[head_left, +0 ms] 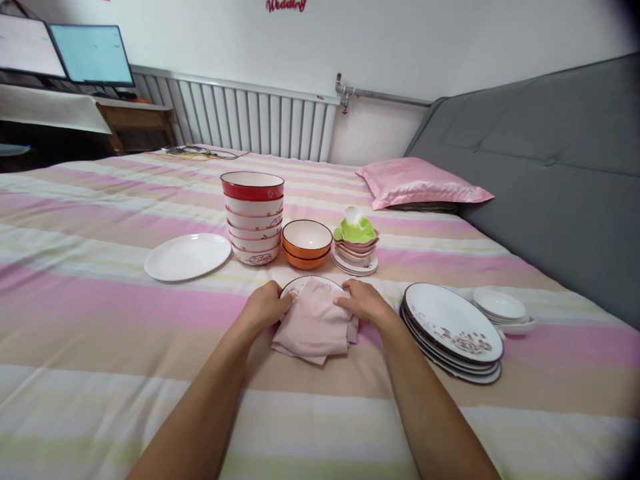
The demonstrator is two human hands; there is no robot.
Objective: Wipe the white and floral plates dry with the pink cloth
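In front of me is a white plate (295,285) with a dark rim and small red marks. A pale pink cloth (315,323) drapes over most of it and hangs down its near side. My left hand (267,305) grips the plate's left edge, thumb on top and fingers hidden beneath. On the opposite edge, my right hand (367,301) is closed on the plate, its thumb against the cloth. Just beyond stand two nested orange bowls (307,257), with a tall stack of white bowls (255,223) under a red-banded one to their left.
A white oval plate (189,257) lies at left. Behind my right hand are stacked small dishes topped by a green leaf-shaped one (357,230). Stacked dark-rimmed plates (453,320) and small white dishes (500,305) sit at right. A pink pillow (423,181) rests near the grey headboard (540,140).
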